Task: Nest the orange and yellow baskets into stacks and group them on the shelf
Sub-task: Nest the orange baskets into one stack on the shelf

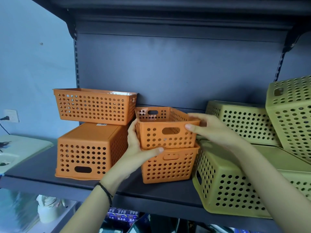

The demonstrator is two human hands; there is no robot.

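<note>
Small orange basket (pixel 165 130): upright, mouth up, being held at the middle of the shelf (pixel 42 172), its base sitting partly down inside a second small orange basket (pixel 169 165) that is standing on the shelf board. Handle slot facing the camera; long axis running front to back, away from the viewer and slightly leftward. It is sitting a little askew and riding high, so nesting appears under way, not finished.

Left hand (pixel 138 145): closed around the held basket's near-left corner, thumb lying along the seam where the two baskets are meeting. Right hand (pixel 208 127): gripping the right end of the near rim, thumb on the outer face, fingers curling over the top.

Step in hand, as judged: seating one orange basket into another. The next move is likely calling for squaring the upper basket to the lower and pressing it down evenly; a tilted push could be jamming a corner.

Left neighbours: an inverted orange basket (pixel 87 150), base up, carrying a wide orange basket (pixel 94 106) upright on top. Both are standing loose, not nested.

Right neighbours: yellow baskets, unsorted; a near one (pixel 228 179) lying tipped, a rear one (pixel 242 121) behind it, a third (pixel 292 115) leaning at the frame edge.
</note>
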